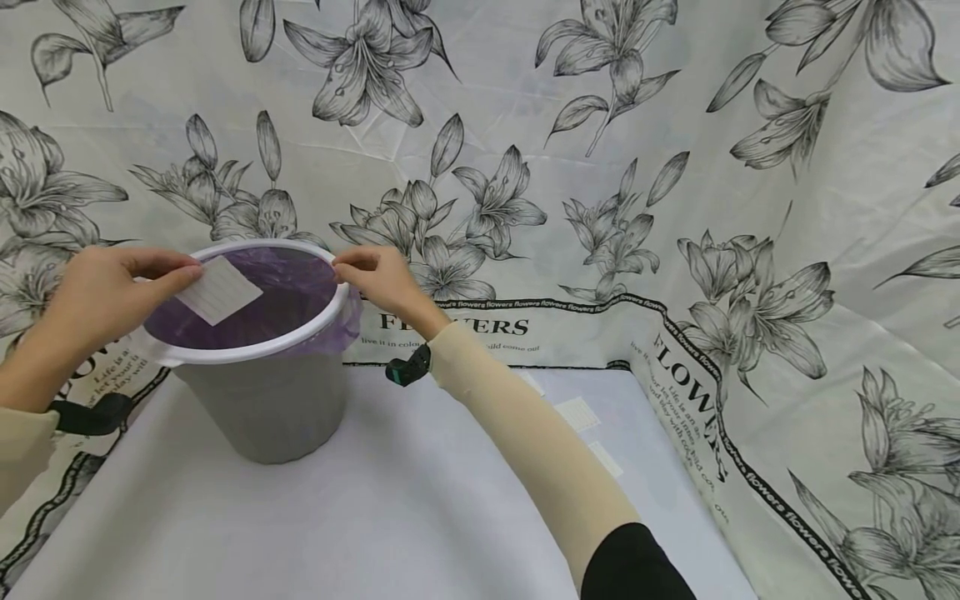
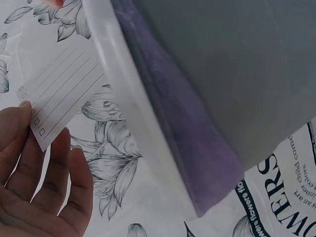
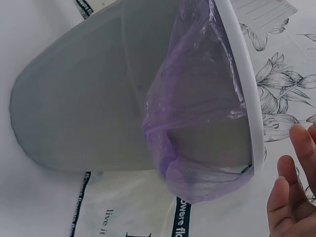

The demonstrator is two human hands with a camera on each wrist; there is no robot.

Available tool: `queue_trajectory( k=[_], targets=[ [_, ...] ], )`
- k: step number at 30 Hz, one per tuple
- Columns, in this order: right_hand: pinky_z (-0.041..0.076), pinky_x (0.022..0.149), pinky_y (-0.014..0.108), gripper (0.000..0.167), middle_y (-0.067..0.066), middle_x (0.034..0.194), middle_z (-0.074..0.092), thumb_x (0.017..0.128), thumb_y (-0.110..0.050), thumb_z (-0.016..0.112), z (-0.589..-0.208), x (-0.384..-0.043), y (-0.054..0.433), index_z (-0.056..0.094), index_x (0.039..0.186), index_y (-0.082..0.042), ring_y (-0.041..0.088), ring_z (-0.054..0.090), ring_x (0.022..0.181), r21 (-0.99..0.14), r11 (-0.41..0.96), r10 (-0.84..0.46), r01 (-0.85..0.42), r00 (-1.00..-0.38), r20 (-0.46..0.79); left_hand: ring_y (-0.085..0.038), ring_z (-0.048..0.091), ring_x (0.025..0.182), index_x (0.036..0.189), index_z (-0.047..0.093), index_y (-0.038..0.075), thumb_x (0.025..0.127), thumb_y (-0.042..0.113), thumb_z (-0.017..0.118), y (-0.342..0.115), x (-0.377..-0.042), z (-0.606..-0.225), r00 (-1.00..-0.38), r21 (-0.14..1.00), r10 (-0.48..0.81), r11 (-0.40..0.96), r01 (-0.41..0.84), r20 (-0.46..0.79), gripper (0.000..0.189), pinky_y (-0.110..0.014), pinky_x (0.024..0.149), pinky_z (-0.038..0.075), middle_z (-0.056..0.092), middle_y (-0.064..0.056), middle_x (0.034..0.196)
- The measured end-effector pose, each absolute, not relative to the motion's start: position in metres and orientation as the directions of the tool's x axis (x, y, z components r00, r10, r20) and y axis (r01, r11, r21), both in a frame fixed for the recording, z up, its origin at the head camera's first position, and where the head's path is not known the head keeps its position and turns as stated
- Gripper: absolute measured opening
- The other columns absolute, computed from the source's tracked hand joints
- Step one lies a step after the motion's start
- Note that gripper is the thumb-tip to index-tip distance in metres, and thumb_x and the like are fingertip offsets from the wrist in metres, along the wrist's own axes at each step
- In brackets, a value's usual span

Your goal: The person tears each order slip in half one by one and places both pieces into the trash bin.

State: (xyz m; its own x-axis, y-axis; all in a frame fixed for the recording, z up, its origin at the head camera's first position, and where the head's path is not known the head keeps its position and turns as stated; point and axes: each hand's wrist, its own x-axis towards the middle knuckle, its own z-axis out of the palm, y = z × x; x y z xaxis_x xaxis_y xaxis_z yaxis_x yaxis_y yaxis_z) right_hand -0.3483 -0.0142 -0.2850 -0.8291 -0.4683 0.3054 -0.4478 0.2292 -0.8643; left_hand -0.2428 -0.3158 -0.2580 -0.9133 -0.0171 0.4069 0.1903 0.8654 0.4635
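Note:
My left hand point(image 1: 105, 292) pinches a small white lined card point(image 1: 221, 290) between thumb and fingers, over the left side of the bin's mouth. Lines and small checkbox squares show on the card point(image 2: 61, 94) in the left wrist view. The grey bin point(image 1: 262, 408) stands upright with a white rim point(image 1: 247, 357) and a purple plastic liner point(image 1: 345, 325) folded over it. Near the rim's right side is my right hand point(image 1: 386, 279), thumb and index finger close together, nothing visible between them. Its other fingers point(image 3: 291, 190) hang loosely bent, apart from the rim.
Several white cards point(image 1: 577, 413) lie at the right rear of the white table point(image 1: 420, 500). A flower-printed cloth point(image 1: 525, 208) hangs behind and along the right side. Each wrist wears a dark camera strap.

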Motion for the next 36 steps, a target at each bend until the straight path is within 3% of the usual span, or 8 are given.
queue_trajectory(
  k=[4,10,12,15,19,22,31,36],
  targets=[
    [0.055,0.088,0.026,0.027,0.008,0.109,0.077,0.104,-0.022,0.063,-0.288,-0.35,-0.009,0.072,0.124,-0.007,0.016,0.07,0.105,-0.868,0.246,-0.466,-0.432,-0.838,0.285,-0.051,0.059,0.114,0.129,0.068,-0.002,0.103,0.05,0.057,-0.313,-0.246,-0.253,-0.926,0.488,-0.005,0.851,0.194,0.377,0.06,-0.066,0.085,0.047,0.064,-0.035,0.128],
    [0.056,0.089,0.028,0.03,0.012,0.111,0.076,0.104,-0.021,0.062,-0.293,-0.35,-0.004,0.07,0.127,-0.002,0.029,0.07,0.11,-0.865,0.23,-0.473,-0.446,-0.828,0.301,-0.052,0.058,0.12,0.135,0.066,0.001,0.1,0.06,0.055,-0.31,-0.253,-0.248,-0.959,0.519,0.015,0.838,0.166,0.283,0.069,-0.067,0.091,0.047,0.06,-0.033,0.136],
    [0.056,0.09,0.028,0.031,0.011,0.113,0.076,0.104,-0.023,0.063,-0.294,-0.35,-0.002,0.07,0.127,-0.003,0.028,0.07,0.112,-0.865,0.236,-0.476,-0.443,-0.829,0.294,-0.049,0.06,0.119,0.135,0.065,0.002,0.1,0.059,0.055,-0.309,-0.253,-0.248,-0.963,0.532,0.031,0.829,0.174,0.268,0.067,-0.061,0.089,0.051,0.062,-0.031,0.136],
    [0.055,0.093,0.027,0.031,0.01,0.119,0.074,0.103,-0.025,0.065,-0.296,-0.352,0.004,0.07,0.127,-0.007,0.023,0.069,0.113,-0.868,0.252,-0.477,-0.428,-0.835,0.273,-0.018,0.069,0.106,0.136,0.066,0.006,0.1,0.055,0.058,-0.307,-0.253,-0.249,-0.964,0.555,0.048,0.809,0.192,0.262,0.061,-0.036,0.083,0.056,0.071,-0.017,0.128],
    [0.055,0.094,0.029,0.031,0.006,0.123,0.073,0.102,-0.027,0.066,-0.297,-0.352,0.02,0.071,0.128,-0.012,0.017,0.068,0.113,-0.866,0.287,-0.464,-0.409,-0.851,0.248,0.021,0.052,0.084,0.136,0.067,0.01,0.101,0.05,0.061,-0.297,-0.25,-0.248,-0.955,0.568,0.069,0.791,0.228,0.287,0.054,-0.01,0.068,0.045,0.073,-0.012,0.124],
    [0.055,0.093,0.031,0.032,0.004,0.124,0.072,0.101,-0.031,0.066,-0.299,-0.352,0.035,0.07,0.129,-0.016,0.015,0.067,0.112,-0.848,0.325,-0.45,-0.418,-0.857,0.249,0.024,0.05,0.083,0.134,0.068,0.011,0.101,0.045,0.064,-0.285,-0.245,-0.247,-0.933,0.556,0.087,0.782,0.281,0.348,0.048,-0.007,0.067,0.042,0.07,-0.022,0.127],
    [0.051,0.104,0.043,0.043,0.007,0.134,0.067,0.103,-0.035,0.062,-0.318,-0.352,0.09,0.062,0.139,-0.011,0.023,0.063,0.124,-0.785,0.436,-0.453,-0.439,-0.861,0.23,0.024,0.053,0.086,0.132,0.069,0.012,0.098,0.028,0.072,-0.234,-0.232,-0.245,-0.83,0.512,0.176,0.714,0.477,0.529,0.038,0.0,0.073,0.043,0.074,-0.017,0.119],
    [0.051,0.103,0.045,0.044,0.008,0.133,0.065,0.103,-0.034,0.062,-0.334,-0.352,0.121,0.06,0.141,-0.012,0.025,0.062,0.123,-0.766,0.503,-0.419,-0.4,-0.888,0.189,-0.006,0.069,0.1,0.133,0.068,0.016,0.097,0.025,0.073,-0.207,-0.225,-0.246,-0.805,0.511,0.229,0.671,0.538,0.547,0.037,-0.003,0.08,0.046,0.074,-0.011,0.12]
  ],
)
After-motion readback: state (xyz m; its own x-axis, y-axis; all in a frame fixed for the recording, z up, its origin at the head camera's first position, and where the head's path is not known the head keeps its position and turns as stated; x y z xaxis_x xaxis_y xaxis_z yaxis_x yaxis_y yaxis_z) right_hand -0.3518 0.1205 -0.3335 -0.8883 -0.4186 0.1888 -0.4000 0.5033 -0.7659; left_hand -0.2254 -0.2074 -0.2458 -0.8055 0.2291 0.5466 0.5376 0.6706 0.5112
